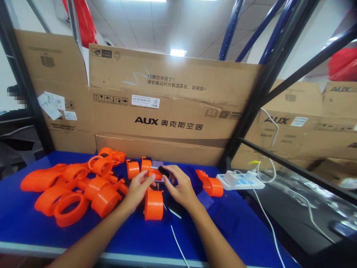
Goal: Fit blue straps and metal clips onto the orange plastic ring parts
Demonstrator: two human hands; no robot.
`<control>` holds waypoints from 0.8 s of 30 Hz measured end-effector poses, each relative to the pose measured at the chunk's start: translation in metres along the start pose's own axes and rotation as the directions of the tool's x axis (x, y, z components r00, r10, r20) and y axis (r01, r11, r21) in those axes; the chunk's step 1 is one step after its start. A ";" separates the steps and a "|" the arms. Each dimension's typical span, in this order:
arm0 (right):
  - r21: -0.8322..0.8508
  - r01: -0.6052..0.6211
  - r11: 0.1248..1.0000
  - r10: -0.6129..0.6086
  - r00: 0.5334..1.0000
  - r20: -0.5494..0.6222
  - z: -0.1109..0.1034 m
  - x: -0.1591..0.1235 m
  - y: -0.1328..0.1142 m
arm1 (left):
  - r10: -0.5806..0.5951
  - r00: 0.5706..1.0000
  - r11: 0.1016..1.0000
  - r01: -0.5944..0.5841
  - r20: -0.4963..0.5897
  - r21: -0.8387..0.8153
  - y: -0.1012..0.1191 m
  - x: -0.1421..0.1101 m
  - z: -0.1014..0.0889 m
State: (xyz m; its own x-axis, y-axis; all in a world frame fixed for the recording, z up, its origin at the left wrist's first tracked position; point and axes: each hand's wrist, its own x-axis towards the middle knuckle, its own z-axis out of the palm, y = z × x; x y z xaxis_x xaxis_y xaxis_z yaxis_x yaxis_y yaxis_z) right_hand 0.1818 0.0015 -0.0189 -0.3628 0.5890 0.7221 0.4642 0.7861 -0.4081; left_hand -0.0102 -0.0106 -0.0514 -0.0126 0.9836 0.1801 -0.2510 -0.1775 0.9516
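Note:
My left hand [139,188] and my right hand [180,186] meet over the middle of the blue table [33,227]. The left fingers pinch a small orange part [154,174]. With its fingers closed, the right hand grips a small black piece [164,172] at the end of that part. Just below the hands an orange plastic cylinder [153,204] stands on the table. Behind the hands lies a phone [157,163], partly hidden by them.
A pile of orange ring-shaped parts [75,186] fills the left of the table, with more orange pieces [210,183] at the right. A white power strip [240,179] with chargers and cables [264,216] lies right. Cardboard boxes [173,111] wall the back.

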 end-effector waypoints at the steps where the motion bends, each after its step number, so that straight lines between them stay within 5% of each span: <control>1: 0.005 0.034 0.999 -0.034 0.999 0.010 0.000 0.000 -0.001 | 0.007 1.000 1.000 -0.008 0.027 0.016 -0.001 0.000 0.000; 8: 0.037 0.087 0.996 -0.087 0.996 0.004 0.004 -0.001 -0.002 | -0.012 0.993 0.999 0.007 0.120 0.041 -0.010 0.002 -0.001; 24: 0.080 0.053 0.995 -0.054 0.998 0.016 0.004 -0.001 -0.008 | -0.067 0.989 0.997 0.071 0.135 -0.030 -0.005 -0.003 0.002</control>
State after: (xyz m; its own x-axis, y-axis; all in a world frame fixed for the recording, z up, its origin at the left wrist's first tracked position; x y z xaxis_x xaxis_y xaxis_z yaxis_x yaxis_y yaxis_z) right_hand 0.1753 -0.0048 -0.0179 -0.4003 0.5484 0.7342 0.3783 0.8286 -0.4126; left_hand -0.0066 -0.0127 -0.0560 0.1346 0.9797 0.1482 -0.2802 -0.1058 0.9541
